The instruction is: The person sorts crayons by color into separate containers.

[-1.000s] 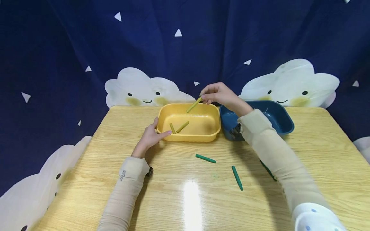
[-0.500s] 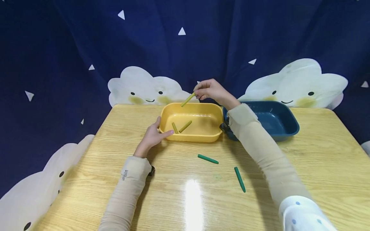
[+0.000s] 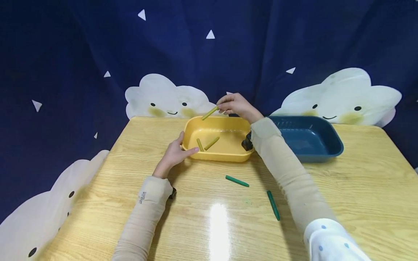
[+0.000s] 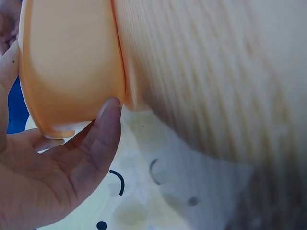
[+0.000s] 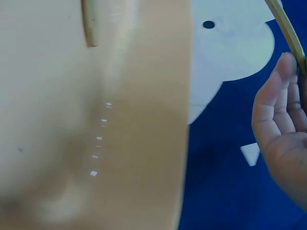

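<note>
My right hand (image 3: 236, 105) pinches a yellow crayon (image 3: 209, 113) above the far rim of the yellow plastic tub (image 3: 221, 156). In the right wrist view that crayon (image 5: 287, 29) slants up from the fingertips. Two more yellow crayons (image 3: 212, 143) lie inside the tub, near its front left corner. At the tub's left end my left hand (image 3: 174, 153) grips the wall, thumb over the front rim. The left wrist view shows its fingers (image 4: 111, 122) against the outside of the tub.
To the right of the yellow tub stands a dark blue tub (image 3: 308, 139), partly behind the right sleeve. Two green crayons (image 3: 237, 181) lie on the wooden table (image 3: 186, 224) in front. A navy curtain with cloud prints (image 3: 169, 96) hangs behind the table's far edge.
My right hand has moved left with the yellow crayon, farther over the yellow tub. More of the blue tub shows now. The left hand keeps its grip.
</note>
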A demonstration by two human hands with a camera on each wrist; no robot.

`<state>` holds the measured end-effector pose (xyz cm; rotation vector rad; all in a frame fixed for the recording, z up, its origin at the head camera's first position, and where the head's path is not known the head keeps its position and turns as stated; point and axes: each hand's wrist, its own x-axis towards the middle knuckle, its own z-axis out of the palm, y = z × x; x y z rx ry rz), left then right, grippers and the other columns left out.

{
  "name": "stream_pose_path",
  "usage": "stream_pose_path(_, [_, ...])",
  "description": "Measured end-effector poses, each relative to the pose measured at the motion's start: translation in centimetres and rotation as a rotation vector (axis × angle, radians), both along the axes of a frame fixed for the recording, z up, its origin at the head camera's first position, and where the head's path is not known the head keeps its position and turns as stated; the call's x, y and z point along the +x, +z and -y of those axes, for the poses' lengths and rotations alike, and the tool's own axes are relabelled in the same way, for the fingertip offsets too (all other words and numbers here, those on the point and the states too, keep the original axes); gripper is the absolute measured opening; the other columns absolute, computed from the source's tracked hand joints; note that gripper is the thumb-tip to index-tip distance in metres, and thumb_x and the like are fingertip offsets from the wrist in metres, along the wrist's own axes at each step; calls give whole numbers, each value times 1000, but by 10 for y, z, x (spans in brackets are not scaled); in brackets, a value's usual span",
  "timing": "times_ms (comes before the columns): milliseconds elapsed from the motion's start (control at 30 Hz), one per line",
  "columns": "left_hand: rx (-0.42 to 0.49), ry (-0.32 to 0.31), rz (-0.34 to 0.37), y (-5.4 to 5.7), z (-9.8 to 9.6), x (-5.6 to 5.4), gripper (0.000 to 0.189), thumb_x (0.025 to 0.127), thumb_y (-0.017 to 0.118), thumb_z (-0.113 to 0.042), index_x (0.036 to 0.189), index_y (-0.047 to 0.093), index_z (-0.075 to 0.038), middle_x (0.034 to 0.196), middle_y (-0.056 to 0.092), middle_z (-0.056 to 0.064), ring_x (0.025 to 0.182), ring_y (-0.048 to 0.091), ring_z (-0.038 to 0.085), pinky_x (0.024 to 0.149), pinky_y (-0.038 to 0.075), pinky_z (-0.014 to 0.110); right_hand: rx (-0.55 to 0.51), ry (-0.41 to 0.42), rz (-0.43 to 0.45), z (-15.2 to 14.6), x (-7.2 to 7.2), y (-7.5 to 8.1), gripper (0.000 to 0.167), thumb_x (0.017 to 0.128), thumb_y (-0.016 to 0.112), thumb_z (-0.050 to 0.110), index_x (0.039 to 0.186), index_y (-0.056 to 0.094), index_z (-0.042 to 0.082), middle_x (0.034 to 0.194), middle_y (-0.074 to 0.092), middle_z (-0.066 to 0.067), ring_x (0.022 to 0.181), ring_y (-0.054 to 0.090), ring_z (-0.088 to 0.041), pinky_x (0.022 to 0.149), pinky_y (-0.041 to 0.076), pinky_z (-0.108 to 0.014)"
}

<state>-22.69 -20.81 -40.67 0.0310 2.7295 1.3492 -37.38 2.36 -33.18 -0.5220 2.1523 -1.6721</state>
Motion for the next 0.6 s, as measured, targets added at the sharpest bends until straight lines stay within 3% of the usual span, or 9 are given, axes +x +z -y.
stream_pose_path(133, [2,1,-5,0,0,-1,97,81,68,-37,144,6,2,148,16,20,134,20,29,107,22,39,17,-36,62,2,-4,-9,21,88,59,7,106,63,-4,101,62,-20,81,60,-21,82,49,-37])
stream_pose_path(233, [7,10,-7,0,0,-2,98,80,69,-38,144,7,1,148,16,19,134,20,28,107,21,38,9,-47,80,4,-6,-17,21,88,60,7,106,63,-4,101,63,-20,81,61,-21,83,48,-39])
stream_pose_path(467, [10,6,-19,-1,0,-2,98,80,69,-37,144,7,3,147,16,20,134,20,28,107,21,38,9,-25,120,9,-11,-43,22,86,61,4,105,62,-7,81,66,-5,73,63,-16,72,52,-31])
stream_pose_path(600, [9,16,-16,-2,0,-2,98,79,70,-38,144,8,1,147,17,18,134,20,26,108,21,36,25,-7,145,10,-12,-54,22,85,63,3,104,63,-8,78,67,-6,68,64,-14,66,53,-27])
